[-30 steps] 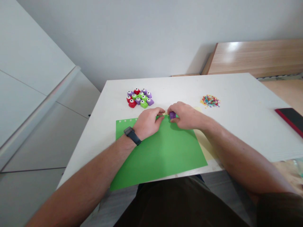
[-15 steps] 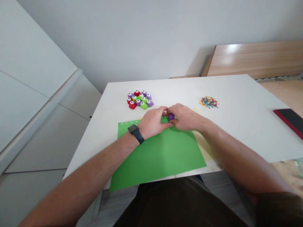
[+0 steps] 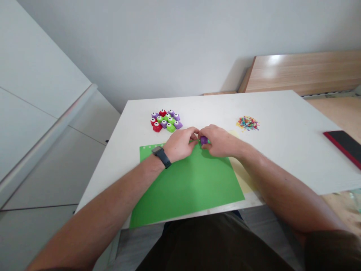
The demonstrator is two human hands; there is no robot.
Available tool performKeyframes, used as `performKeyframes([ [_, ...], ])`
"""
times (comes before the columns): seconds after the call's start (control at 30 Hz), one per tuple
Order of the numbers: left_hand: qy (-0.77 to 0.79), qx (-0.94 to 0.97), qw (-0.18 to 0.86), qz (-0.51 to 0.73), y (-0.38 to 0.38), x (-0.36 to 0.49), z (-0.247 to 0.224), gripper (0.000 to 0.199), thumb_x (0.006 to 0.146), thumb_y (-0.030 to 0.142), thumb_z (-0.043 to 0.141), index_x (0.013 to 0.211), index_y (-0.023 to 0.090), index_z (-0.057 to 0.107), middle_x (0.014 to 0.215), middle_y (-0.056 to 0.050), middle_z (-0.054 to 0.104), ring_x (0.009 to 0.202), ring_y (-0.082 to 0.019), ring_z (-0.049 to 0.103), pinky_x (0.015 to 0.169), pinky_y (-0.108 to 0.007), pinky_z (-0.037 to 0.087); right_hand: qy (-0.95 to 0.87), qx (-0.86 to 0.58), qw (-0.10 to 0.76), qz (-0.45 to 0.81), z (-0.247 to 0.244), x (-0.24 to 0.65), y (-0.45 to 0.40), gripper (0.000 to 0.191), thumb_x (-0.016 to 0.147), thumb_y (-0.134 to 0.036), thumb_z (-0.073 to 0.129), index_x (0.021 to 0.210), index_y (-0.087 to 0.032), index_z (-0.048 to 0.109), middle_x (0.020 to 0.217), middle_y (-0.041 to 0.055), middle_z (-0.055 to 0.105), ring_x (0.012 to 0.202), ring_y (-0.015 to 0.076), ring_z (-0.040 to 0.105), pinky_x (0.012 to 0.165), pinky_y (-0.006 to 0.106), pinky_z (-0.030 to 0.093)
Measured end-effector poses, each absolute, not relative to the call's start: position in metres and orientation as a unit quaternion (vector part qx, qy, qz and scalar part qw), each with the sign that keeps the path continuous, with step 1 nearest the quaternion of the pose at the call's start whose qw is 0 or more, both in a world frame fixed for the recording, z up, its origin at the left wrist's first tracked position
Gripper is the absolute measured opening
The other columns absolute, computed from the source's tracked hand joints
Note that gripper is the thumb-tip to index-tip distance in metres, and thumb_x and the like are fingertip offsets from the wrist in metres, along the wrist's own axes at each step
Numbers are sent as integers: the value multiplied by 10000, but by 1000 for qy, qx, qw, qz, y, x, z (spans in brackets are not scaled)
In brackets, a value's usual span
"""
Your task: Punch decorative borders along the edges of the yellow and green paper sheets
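A green sheet of paper lies before me, with a row of small punched holes along the left part of its far edge. My right hand grips a small purple craft punch at that far edge. Close beside it, my left hand pinches the paper's edge between thumb and fingers; its fingertips partly hide the contact. Behind the left hand sits a cluster of red, green and purple craft punches with white, black-dotted tops.
On the white table, a pile of colourful paper cutouts lies at the back right. A pale yellow sheet shows under the green one. A black and red flat object rests at the right edge.
My left thumb has drawn back from the punch and curled in toward the left fingers at the paper's edge. My right hand keeps its grip on the purple punch.
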State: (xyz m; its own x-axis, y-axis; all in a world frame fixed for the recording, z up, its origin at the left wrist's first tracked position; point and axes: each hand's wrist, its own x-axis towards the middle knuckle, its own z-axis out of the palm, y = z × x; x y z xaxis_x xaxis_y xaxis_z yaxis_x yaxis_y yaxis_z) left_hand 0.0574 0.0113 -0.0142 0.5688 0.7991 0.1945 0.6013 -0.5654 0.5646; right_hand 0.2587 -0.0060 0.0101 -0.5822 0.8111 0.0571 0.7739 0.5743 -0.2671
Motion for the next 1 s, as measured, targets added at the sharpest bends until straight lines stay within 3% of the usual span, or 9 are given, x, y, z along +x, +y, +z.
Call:
performKeyframes([
  [0.3,419,835,249,255,5,56,-20,289,864,164,613,1146,210,657,977,-10,778,930,-193,740,830,-323,550,-884,-449,77,109,9,258,-4,228,809,-249,675,1016,-156,657,989,121,694,1001,283,619,873,354,449],
  [1.0,421,834,240,265,3,56,-20,312,854,162,606,1160,211,647,974,-12,772,927,-191,741,829,-330,562,-885,-445,82,111,9,257,-4,204,789,-181,640,992,-166,638,975,111,688,983,268,615,837,335,435],
])
